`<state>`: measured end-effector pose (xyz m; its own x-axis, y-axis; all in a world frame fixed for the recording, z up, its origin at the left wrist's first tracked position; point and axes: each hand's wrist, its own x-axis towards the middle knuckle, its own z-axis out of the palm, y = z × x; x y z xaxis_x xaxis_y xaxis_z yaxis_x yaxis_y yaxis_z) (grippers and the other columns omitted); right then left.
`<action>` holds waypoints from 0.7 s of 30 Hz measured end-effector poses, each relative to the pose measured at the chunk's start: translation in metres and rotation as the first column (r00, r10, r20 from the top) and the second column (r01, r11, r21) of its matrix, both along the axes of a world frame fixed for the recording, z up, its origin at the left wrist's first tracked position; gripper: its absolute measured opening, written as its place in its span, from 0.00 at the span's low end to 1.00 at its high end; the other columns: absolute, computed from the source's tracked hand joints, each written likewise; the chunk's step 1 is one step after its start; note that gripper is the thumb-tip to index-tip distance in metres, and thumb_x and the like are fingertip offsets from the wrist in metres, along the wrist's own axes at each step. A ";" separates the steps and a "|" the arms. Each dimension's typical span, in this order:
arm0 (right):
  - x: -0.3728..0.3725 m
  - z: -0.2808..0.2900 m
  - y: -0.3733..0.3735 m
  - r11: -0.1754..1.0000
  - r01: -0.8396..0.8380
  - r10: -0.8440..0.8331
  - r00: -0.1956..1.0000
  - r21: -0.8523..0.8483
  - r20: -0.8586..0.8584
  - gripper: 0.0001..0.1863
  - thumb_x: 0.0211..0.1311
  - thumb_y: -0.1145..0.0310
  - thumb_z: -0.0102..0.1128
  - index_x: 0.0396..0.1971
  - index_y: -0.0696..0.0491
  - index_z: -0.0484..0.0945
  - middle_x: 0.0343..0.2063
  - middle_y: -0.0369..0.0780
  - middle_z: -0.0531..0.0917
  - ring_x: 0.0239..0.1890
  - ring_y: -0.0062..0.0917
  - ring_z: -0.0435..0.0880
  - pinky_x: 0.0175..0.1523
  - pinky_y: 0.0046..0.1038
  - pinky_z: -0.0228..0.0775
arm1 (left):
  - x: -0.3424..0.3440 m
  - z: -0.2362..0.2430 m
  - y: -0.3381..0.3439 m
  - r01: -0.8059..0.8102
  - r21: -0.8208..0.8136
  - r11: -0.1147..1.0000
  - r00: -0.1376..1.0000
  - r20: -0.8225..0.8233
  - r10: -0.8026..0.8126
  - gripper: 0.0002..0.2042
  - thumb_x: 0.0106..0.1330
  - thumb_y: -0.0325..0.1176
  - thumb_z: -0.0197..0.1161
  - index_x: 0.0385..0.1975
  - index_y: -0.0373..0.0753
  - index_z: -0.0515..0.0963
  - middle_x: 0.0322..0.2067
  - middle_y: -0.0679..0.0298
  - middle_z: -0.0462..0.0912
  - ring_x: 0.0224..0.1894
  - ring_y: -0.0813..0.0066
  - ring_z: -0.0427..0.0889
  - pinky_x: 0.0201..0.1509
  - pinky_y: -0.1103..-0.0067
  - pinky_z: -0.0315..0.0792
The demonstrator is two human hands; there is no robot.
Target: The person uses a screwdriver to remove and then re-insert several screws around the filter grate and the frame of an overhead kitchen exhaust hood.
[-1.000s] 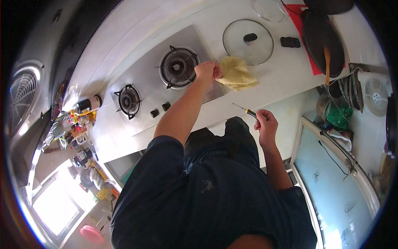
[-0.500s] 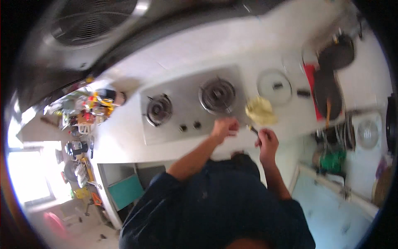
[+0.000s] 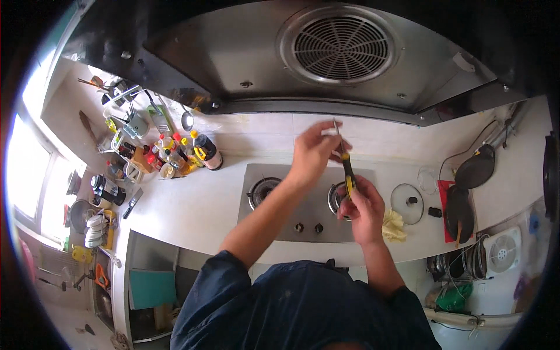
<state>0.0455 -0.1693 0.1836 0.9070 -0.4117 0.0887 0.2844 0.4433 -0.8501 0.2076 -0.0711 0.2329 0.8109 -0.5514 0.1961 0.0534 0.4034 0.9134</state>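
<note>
A screwdriver [image 3: 349,175] with a black and yellow handle and a thin metal shaft is held up over the gas stove [image 3: 291,231]. My right hand [image 3: 364,210] is closed round the lower part of its handle. Higher up, my left hand [image 3: 312,153] has its fingers bent about the metal shaft near the tip, apparently pinching it. Behind the hands the right burner [image 3: 335,201] is partly hidden, while the left burner [image 3: 263,191] shows beside my left forearm. A crumpled yellow cloth [image 3: 394,224] lies on the counter to the right of my right hand.
Overhead juts a range hood [image 3: 256,96] with a round grille. A glass lid [image 3: 402,201] and dark pans [image 3: 458,210] are at the right. Sauce bottles [image 3: 186,154] crowd the left back corner, and a knife [image 3: 133,203] lies at the counter's left end.
Both hands and the screwdriver have risen from the counter's front edge to above the stove. My left hand has come onto the shaft. The view has tilted up, showing more of the hood.
</note>
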 end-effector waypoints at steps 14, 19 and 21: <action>0.125 0.054 0.063 0.982 0.000 -0.001 1.000 -0.186 -0.005 0.22 0.75 0.63 0.63 0.59 0.62 0.77 0.38 0.42 0.87 0.21 0.14 0.76 0.27 0.21 0.71 | 0.127 0.048 0.048 -0.021 -0.046 0.999 0.999 -0.049 0.019 0.16 0.76 0.31 0.59 0.59 0.32 0.74 0.37 0.55 0.88 0.35 0.69 0.87 0.40 0.72 0.82; 0.144 0.049 0.066 0.996 -0.036 0.036 0.999 -0.084 0.001 0.22 0.76 0.61 0.62 0.60 0.60 0.77 0.39 0.43 0.87 0.21 0.15 0.76 0.27 0.21 0.71 | 0.141 0.045 0.051 -0.034 -0.008 0.999 0.999 -0.028 0.033 0.16 0.76 0.32 0.59 0.59 0.33 0.74 0.36 0.56 0.88 0.34 0.69 0.87 0.39 0.73 0.82; 0.144 0.049 0.070 0.998 -0.040 0.039 0.999 -0.055 -0.011 0.22 0.76 0.61 0.61 0.60 0.60 0.76 0.39 0.43 0.87 0.21 0.16 0.76 0.27 0.21 0.71 | 0.143 0.044 0.050 -0.009 -0.001 1.000 1.000 -0.007 0.009 0.18 0.76 0.33 0.60 0.60 0.33 0.74 0.35 0.56 0.88 0.34 0.70 0.87 0.38 0.74 0.82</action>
